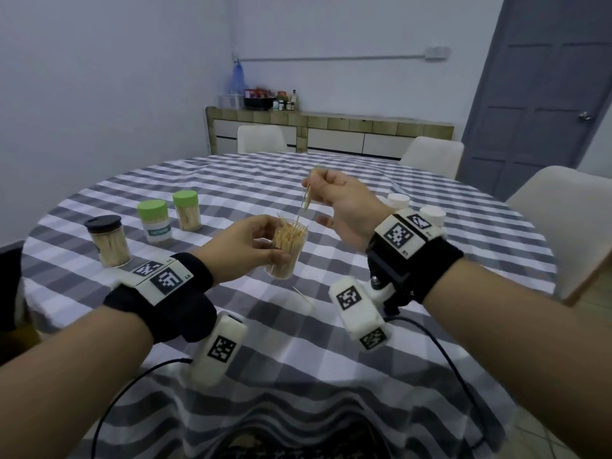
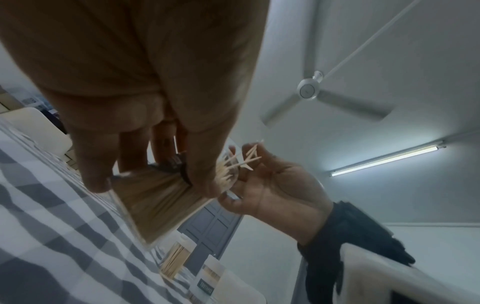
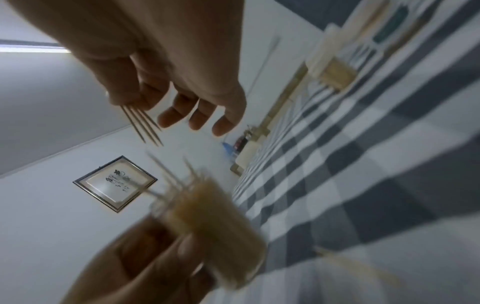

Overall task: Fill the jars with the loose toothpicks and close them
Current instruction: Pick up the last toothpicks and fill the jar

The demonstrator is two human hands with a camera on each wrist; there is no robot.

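My left hand (image 1: 255, 245) grips a clear open jar (image 1: 287, 250) packed with toothpicks, held above the checked tablecloth (image 1: 331, 342); several picks stick out of its mouth at odd angles. In the left wrist view the jar (image 2: 161, 197) sits between thumb and fingers. Just above it my right hand (image 1: 334, 202) pinches a small bunch of toothpicks (image 1: 306, 202) between thumb and forefinger, points down toward the jar mouth. The right wrist view shows that bunch (image 3: 144, 125) over the blurred jar (image 3: 221, 230). A few loose toothpicks (image 1: 303, 295) lie on the cloth below.
To the left stand a black-lidded jar (image 1: 107, 240) and two green-lidded jars (image 1: 154, 225) (image 1: 187, 209), all holding toothpicks. Two white-lidded jars (image 1: 399, 202) stand behind my right wrist. White chairs (image 1: 433, 155) ring the round table; a sideboard (image 1: 331, 130) lines the far wall.
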